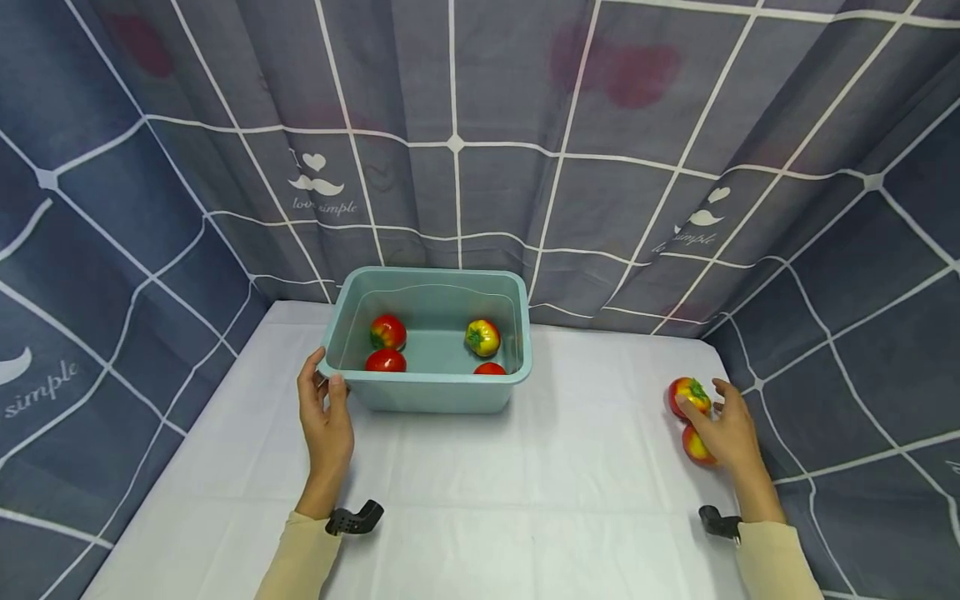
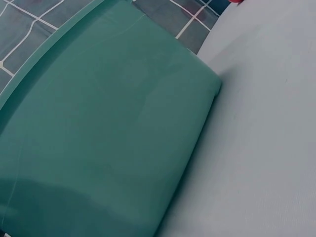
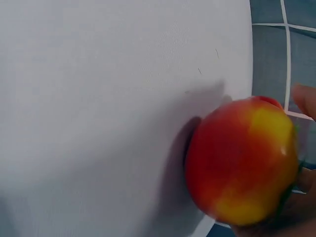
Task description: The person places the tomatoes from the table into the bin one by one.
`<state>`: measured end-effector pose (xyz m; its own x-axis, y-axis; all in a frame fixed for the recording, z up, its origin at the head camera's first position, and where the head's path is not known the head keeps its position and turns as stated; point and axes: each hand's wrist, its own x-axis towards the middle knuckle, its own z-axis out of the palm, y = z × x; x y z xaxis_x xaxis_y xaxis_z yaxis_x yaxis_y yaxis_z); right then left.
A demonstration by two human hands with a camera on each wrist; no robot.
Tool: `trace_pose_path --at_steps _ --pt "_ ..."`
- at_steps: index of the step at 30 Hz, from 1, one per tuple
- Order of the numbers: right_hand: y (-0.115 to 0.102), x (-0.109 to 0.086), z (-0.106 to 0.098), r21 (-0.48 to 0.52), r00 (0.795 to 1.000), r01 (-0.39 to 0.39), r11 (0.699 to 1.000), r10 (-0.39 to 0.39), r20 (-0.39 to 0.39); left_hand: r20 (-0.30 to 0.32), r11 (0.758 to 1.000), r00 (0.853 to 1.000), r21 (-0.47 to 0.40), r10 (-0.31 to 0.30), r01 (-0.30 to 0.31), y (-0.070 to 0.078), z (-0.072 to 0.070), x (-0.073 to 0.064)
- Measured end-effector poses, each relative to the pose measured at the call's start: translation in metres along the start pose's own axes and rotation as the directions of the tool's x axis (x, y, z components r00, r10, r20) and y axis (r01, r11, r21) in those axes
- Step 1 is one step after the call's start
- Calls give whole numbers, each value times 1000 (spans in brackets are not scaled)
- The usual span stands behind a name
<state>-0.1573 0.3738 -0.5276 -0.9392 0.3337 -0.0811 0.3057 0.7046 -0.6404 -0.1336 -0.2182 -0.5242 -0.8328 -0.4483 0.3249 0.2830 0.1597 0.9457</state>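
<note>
A pale green plastic bin (image 1: 427, 396) stands on the white table, its side filling much of the left wrist view. My left hand (image 1: 328, 425) grips its front left corner, thumb at the front and fingers round the side. Inside are a yellow and red tomato (image 1: 482, 337), a red one with some green (image 1: 387, 332) and two partly hidden red ones. At the table's right, my right hand (image 1: 726, 433) reaches over two red and yellow tomatoes, the far one (image 1: 681, 392) and the near one (image 1: 696, 446). Its thumb overlaps the far tomato; a fingertip (image 3: 304, 100) shows apart from the fruit.
A white cloth (image 1: 555, 475) covers the table. Grey-blue curtains with white grid lines (image 1: 495, 192) hang behind it and along both sides, close to the right hand. Black wrist mounts (image 1: 355, 518) sit on both forearms.
</note>
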Motion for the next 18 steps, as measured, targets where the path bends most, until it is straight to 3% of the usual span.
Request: trace_pose_path --at_steps 5,9,18 --pt "6 8 5 -42 995 -35 998 39 91 13 1000 1000 14 -8 7 0 -1 -1" --pt "7 8 10 -61 994 -76 995 81 80 32 1000 999 20 -11 10 0 0 -1" --pt "3 8 16 -52 997 -61 997 63 38 21 1000 1000 16 6 -7 0 -4 2"
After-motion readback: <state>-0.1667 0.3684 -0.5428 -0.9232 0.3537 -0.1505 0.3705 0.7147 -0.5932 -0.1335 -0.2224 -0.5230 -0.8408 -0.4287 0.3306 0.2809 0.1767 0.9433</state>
